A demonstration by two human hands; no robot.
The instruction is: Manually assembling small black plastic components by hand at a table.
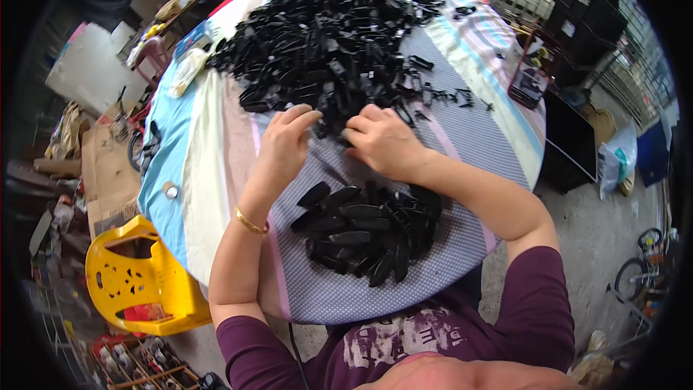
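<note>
A wide heap of small black plastic pieces [310, 36] covers the far half of the cloth-covered table. At its near edge, my left hand [285, 143] has its fingers bent and drawn together, with a gold bangle on that wrist. Just to the right, my right hand [388, 146] curls its fingers against the same edge. Whatever the fingertips hold is too dark and small to make out. Closer to my body lies a smaller pile of long, rounded black pieces [361, 224], partly under my right forearm.
A striped and dotted cloth [328, 300] covers the round table. On its right edge stands a phone-like device [529, 79]. A roll of tape [170, 190] lies at the left. A yellow plastic chair [137, 274] is at the near left; a black crate [567, 141] stands at right.
</note>
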